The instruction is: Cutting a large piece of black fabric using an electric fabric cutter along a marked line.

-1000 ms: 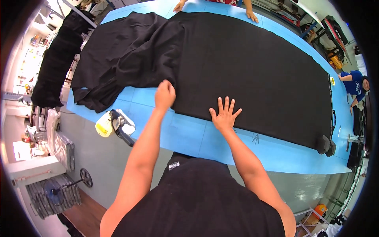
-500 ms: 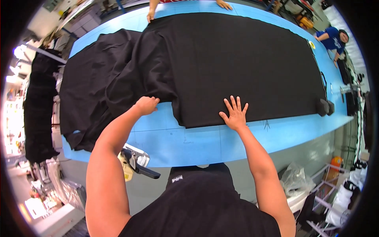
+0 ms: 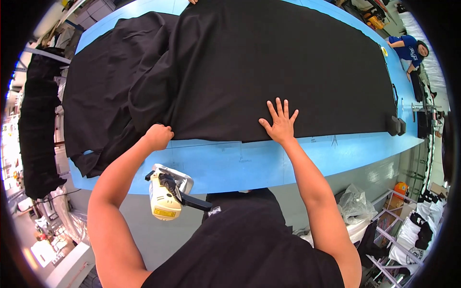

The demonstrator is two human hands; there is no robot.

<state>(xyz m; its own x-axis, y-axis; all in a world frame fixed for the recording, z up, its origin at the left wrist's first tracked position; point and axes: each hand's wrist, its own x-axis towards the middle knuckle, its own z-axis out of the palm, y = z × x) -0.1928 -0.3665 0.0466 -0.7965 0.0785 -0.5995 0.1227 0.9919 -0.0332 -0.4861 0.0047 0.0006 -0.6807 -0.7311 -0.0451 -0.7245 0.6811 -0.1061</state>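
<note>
A wide sheet of black fabric [image 3: 307, 72] is spread over the blue table [image 3: 225, 168]. Its right part lies flat, while the left part is bunched in loose folds [image 3: 153, 81]. My left hand [image 3: 158, 137] is closed on the near edge of the fabric, beside the folds. Flat on the cloth by that same edge rests my right hand [image 3: 279, 122], fingers spread. Dark blocks [image 3: 396, 126] sit on the near right corner of the fabric. Across the table, part of another person's hand [image 3: 193, 1] touches the far edge.
A cream and black machine with a handle [image 3: 165, 194] is at the near table edge, below my left forearm. A person in a blue shirt [image 3: 410, 50] leans at the table's right end. A yellow tape roll [image 3: 384, 51] lies near them. Black cloth [image 3: 41, 125] hangs at left.
My left hand has drawn the fabric's near edge leftward and a little nearer, and the gap beside the folds has closed up. My right hand stays flat on the cloth. The view has shifted.
</note>
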